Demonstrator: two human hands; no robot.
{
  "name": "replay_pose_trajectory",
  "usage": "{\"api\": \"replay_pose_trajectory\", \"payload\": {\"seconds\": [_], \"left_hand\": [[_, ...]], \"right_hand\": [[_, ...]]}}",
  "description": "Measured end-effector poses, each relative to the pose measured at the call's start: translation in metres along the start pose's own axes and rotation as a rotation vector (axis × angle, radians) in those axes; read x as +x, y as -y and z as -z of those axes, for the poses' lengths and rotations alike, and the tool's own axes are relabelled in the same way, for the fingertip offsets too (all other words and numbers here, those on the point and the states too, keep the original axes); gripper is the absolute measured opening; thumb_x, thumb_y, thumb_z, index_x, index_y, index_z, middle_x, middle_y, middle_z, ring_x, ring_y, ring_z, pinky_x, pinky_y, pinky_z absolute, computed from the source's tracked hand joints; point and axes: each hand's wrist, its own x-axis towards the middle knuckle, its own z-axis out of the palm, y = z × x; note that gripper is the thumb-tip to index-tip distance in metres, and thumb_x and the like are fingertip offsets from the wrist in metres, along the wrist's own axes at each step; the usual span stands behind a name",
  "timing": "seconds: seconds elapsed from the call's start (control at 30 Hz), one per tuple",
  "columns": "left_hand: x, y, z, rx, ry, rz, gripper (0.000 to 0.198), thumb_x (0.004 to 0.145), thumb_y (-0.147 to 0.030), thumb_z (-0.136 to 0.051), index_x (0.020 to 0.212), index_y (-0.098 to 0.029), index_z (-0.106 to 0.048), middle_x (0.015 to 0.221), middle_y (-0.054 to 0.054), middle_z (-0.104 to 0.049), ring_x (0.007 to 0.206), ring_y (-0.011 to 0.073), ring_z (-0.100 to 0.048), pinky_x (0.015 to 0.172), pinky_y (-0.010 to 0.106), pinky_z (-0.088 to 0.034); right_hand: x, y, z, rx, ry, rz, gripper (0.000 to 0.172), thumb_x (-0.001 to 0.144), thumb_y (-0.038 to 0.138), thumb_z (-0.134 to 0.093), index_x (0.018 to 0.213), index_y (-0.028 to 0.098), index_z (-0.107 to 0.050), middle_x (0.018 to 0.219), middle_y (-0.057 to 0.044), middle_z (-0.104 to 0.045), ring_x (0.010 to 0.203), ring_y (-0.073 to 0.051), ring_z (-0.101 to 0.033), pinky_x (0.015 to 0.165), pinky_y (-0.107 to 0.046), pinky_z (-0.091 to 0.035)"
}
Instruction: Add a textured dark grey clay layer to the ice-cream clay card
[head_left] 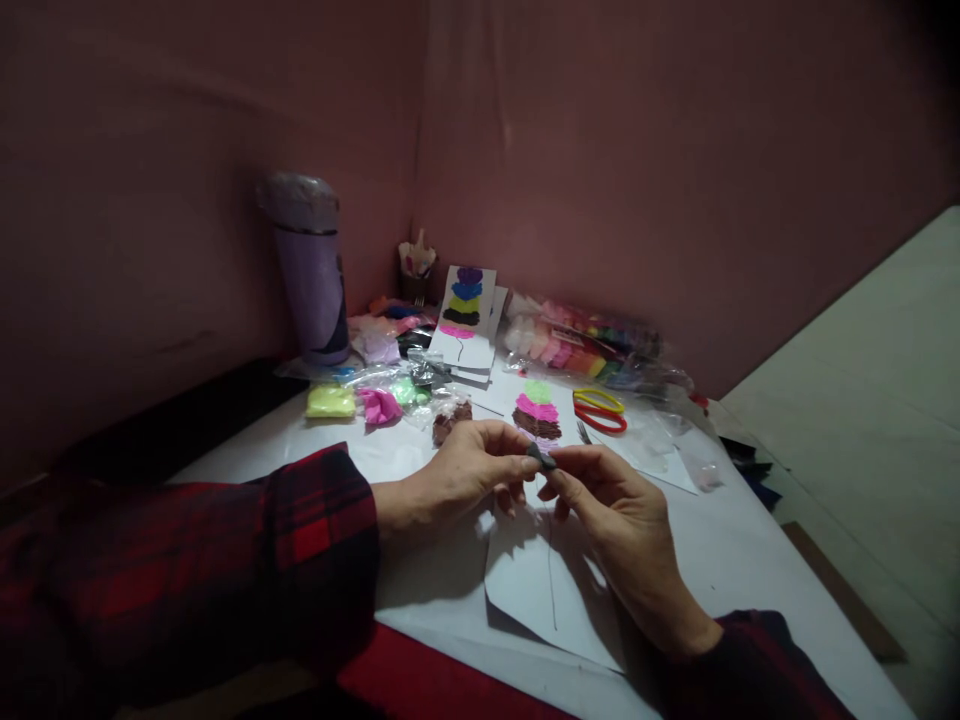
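Note:
Between the fingertips of both hands is a small lump of dark grey clay [541,457]. My left hand [465,465] pinches its left side and my right hand [619,505] pinches the right. Below them lies a white sheet of paper [525,570] with a thin drawn line running down it. Bands of light green, pink and brown clay [536,412] cover the sheet's upper part; the lowest band is partly hidden by my fingers. A fork [583,433] lies just beyond my right hand, its handle hidden.
Scissors with yellow and red handles [600,412] lie at the right. Behind are bagged clays [577,340] and a card with coloured bands [463,310]. Yellow clay [330,401], pink clay [379,406] and bagged brown clay [452,420] sit left, before a purple tumbler [311,290].

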Motion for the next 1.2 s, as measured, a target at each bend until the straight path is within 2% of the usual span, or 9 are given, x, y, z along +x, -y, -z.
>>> {"api": "replay_pose_trajectory", "payload": {"seconds": [0.13,0.2,0.43,0.6,0.77,0.93,1.07,1.13,1.2], "left_hand": [[-0.001,-0.004,-0.002,-0.004,-0.115,-0.045,0.017,0.068,-0.02,-0.073,0.075,-0.011,-0.059,0.057,0.0,-0.06,0.042,0.0088,-0.053,0.042,0.021,-0.044],[-0.001,-0.005,-0.002,-0.015,-0.143,-0.07,0.016,0.069,-0.019,-0.072,0.075,-0.011,-0.06,0.058,-0.001,-0.06,0.044,0.009,-0.054,0.044,0.021,-0.045],[0.0,-0.001,-0.001,-0.01,0.059,-0.09,0.019,0.071,-0.021,-0.073,0.085,-0.009,-0.065,0.057,0.002,-0.063,0.046,0.0112,-0.058,0.049,0.024,-0.048],[-0.001,-0.004,-0.002,-0.048,-0.034,-0.161,0.017,0.072,-0.019,-0.072,0.084,-0.009,-0.064,0.058,0.001,-0.063,0.051,0.0122,-0.06,0.05,0.024,-0.05],[0.0,-0.005,-0.003,-0.054,0.021,-0.16,0.025,0.07,-0.021,-0.075,0.09,-0.009,-0.066,0.062,0.002,-0.064,0.055,0.0135,-0.063,0.051,0.025,-0.052],[-0.001,-0.001,-0.003,-0.074,0.078,-0.114,0.031,0.069,-0.028,-0.079,0.089,-0.009,-0.066,0.063,0.004,-0.066,0.051,0.0131,-0.064,0.048,0.023,-0.051],[-0.004,-0.002,-0.003,-0.126,0.102,-0.048,0.04,0.077,-0.028,-0.074,0.11,-0.013,-0.058,0.069,0.005,-0.069,0.055,0.0176,-0.068,0.046,0.024,-0.052],[-0.005,-0.003,-0.003,-0.188,0.069,0.005,0.033,0.086,-0.028,-0.065,0.113,-0.011,-0.055,0.073,0.008,-0.069,0.057,0.0183,-0.069,0.047,0.024,-0.052],[-0.005,-0.003,-0.003,-0.24,0.035,0.065,0.021,0.091,-0.024,-0.056,0.105,-0.008,-0.056,0.076,0.011,-0.069,0.058,0.0176,-0.069,0.047,0.022,-0.052]], "right_hand": [[-0.003,-0.003,0.004,-0.207,-0.02,0.224,0.016,0.084,0.019,-0.065,0.099,0.022,-0.07,0.091,-0.004,-0.067,0.069,-0.015,-0.065,0.053,-0.027,-0.055],[-0.004,-0.001,0.005,-0.251,-0.031,0.286,0.015,0.086,0.018,-0.063,0.098,0.022,-0.07,0.091,-0.005,-0.066,0.068,-0.015,-0.064,0.052,-0.028,-0.054],[-0.003,0.007,0.003,-0.224,0.109,0.171,0.007,0.09,0.023,-0.058,0.089,0.021,-0.064,0.076,-0.001,-0.064,0.062,-0.014,-0.061,0.052,-0.026,-0.05],[-0.003,0.011,0.004,0.0,-0.002,0.108,0.008,0.089,0.025,-0.059,0.089,0.02,-0.064,0.079,-0.002,-0.065,0.063,-0.014,-0.059,0.05,-0.025,-0.049],[0.001,0.008,0.006,0.181,0.069,-0.056,0.012,0.09,0.031,-0.058,0.087,0.02,-0.06,0.08,-0.002,-0.063,0.06,-0.013,-0.058,0.046,-0.024,-0.049],[0.001,0.003,0.001,0.017,0.088,0.052,0.022,0.082,0.029,-0.071,0.101,0.023,-0.062,0.086,-0.002,-0.064,0.07,-0.015,-0.061,0.054,-0.026,-0.051],[-0.001,0.006,-0.001,0.011,0.016,0.024,0.014,0.085,0.029,-0.068,0.095,0.021,-0.064,0.08,-0.001,-0.064,0.06,-0.012,-0.058,0.052,-0.026,-0.05],[-0.001,0.008,-0.001,0.007,-0.036,0.02,0.014,0.083,0.029,-0.069,0.092,0.021,-0.063,0.076,0.0,-0.064,0.055,-0.011,-0.056,0.051,-0.026,-0.049],[-0.002,0.007,0.0,-0.005,-0.066,0.04,0.014,0.083,0.03,-0.069,0.091,0.02,-0.063,0.075,0.0,-0.064,0.053,-0.011,-0.055,0.05,-0.026,-0.05]]}}
